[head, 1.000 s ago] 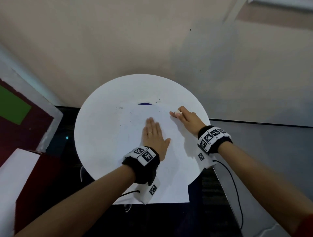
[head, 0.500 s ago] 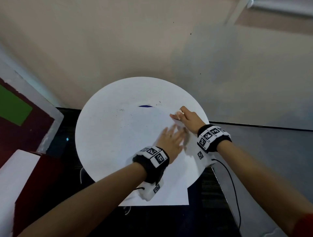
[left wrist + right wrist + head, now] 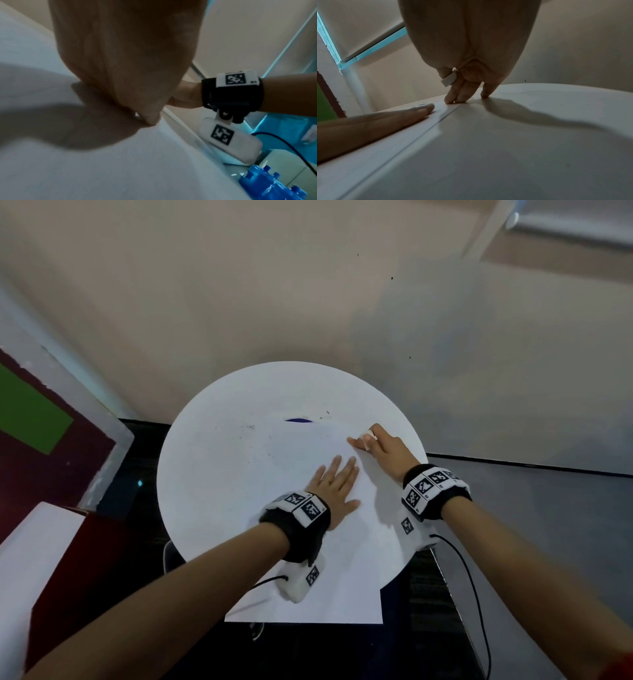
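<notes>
A white sheet of paper (image 3: 308, 594) lies on a round white table (image 3: 212, 474) and hangs over its near edge. My left hand (image 3: 334, 487) rests flat on the sheet, fingers straight and spread. My right hand (image 3: 380, 445) is at the sheet's far right corner, where its fingertips (image 3: 452, 100) touch the paper's edge (image 3: 426, 128). A small white piece (image 3: 449, 79) is pinched between its thumb and forefinger. The left fingers (image 3: 412, 112) lie just left of that edge. A dark blue shape (image 3: 298, 420) peeks out from under the sheet's far edge.
A red and white box (image 3: 51, 559) stands at the left, with a dark red panel carrying a green patch (image 3: 27, 412) behind it. A beige wall rises behind the table. A grey surface (image 3: 548, 525) lies to the right, and a cable (image 3: 472, 577) runs down from the right wrist. A blue plastic part (image 3: 267, 185) sits below.
My left hand slid to the right across the sheet toward my right hand, still flat. The right hand stayed at the paper's far right corner.
</notes>
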{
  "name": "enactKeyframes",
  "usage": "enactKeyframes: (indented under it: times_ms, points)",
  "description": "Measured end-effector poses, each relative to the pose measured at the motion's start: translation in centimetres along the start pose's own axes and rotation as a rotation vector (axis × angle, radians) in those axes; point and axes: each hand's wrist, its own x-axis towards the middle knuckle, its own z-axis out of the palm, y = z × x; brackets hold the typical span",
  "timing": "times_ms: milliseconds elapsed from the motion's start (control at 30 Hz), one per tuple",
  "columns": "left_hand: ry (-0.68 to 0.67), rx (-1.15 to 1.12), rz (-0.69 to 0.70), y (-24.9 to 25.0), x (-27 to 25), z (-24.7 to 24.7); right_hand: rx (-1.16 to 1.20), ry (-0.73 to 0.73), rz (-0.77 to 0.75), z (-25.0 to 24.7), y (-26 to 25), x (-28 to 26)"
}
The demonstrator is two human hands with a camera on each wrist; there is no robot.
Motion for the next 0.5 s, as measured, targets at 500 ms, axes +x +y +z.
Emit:
enactKeyframes:
  times_ms: [500]
  points:
    - [-0.018, 0.071, 0.045, -3.4, 2.0, -1.2, 0.027, 0.028, 0.024, 0.1, 0.4, 0.2]
